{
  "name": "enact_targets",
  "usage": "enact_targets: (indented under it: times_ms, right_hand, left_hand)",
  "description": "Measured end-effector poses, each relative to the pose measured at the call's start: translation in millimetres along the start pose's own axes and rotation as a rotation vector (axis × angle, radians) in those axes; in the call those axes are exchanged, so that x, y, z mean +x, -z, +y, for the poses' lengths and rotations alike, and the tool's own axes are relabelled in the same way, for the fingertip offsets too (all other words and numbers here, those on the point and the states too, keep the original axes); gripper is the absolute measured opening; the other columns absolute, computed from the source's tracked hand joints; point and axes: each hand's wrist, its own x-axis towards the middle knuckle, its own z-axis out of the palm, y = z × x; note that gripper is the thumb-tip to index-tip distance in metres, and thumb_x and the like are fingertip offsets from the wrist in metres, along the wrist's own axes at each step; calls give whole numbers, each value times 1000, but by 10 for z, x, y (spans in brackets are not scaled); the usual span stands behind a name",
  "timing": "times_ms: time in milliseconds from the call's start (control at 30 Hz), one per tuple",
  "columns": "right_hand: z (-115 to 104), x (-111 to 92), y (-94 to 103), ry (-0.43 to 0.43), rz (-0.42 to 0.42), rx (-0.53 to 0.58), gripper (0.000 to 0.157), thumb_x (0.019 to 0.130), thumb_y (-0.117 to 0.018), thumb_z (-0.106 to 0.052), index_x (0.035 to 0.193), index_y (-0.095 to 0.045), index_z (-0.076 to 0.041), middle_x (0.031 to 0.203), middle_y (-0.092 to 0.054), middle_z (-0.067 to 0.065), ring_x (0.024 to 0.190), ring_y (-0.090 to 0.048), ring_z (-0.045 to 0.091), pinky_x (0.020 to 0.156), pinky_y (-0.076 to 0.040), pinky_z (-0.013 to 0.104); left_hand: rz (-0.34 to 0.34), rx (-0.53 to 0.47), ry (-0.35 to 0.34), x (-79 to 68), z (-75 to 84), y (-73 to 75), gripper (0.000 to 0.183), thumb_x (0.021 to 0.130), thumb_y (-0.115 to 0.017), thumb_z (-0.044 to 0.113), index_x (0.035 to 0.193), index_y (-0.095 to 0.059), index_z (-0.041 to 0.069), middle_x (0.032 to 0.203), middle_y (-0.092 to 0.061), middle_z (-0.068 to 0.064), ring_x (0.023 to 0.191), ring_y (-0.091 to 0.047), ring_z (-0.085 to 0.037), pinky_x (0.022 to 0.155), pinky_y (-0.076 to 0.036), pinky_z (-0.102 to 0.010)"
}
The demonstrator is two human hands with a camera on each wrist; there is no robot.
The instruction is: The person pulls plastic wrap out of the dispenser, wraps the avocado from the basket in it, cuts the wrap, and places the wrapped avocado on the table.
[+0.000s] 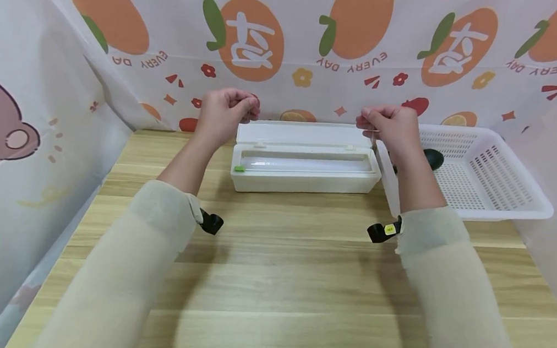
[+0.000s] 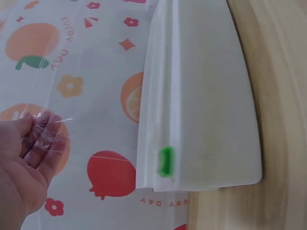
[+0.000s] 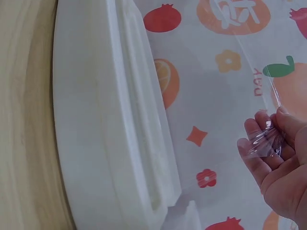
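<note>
Clear cling film (image 2: 47, 134) is stretched between my two raised hands, hard to make out in the head view. With thumb and fingers, my left hand (image 1: 226, 111) pinches one corner of it, the film bunched against the fingers. The opposite corner, crumpled film (image 3: 266, 141), is pinched in my right hand (image 1: 393, 127). Both hands are up near the back of the table, beyond the ends of a white cling film dispenser (image 1: 307, 184). Its lid (image 1: 302, 133) stands raised at the back, and a roll (image 1: 309, 164) shows inside. A green slider (image 1: 239, 168) sits at its left front.
A white plastic basket (image 1: 519, 209) stands at the right, with a dark green rounded object (image 1: 433, 158) inside, partly hidden by my right arm. Between dispenser and basket leans a flat white piece (image 1: 389, 185). A fruit-printed curtain (image 1: 300, 43) hangs behind the wooden table (image 1: 288, 285).
</note>
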Motion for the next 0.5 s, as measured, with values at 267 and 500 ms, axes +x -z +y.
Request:
enact_targets:
  times_ms: [267,500]
  right_hand:
    - [-133,21,36,5,-4,-14,35,87,-72,-38,111,-75,-13,100,-74,4,95,-71,20,83,-57,27]
    - [-247,3,40,-2,8,-37,36,86,-72,-40,112,-75,-16,102,-74,4,94,-71,17,86,-57,28]
  left_hand:
    - [3,-83,11,25,155,41,25,91,-69,18,105,-71,-2,90,-72,-14,85,-72,-22,83,-58,-31]
    - [23,-29,-22,51,244,95,23,92,-69,20,103,-71,1,83,-72,-8,77,-72,-20,76,-59,-28]
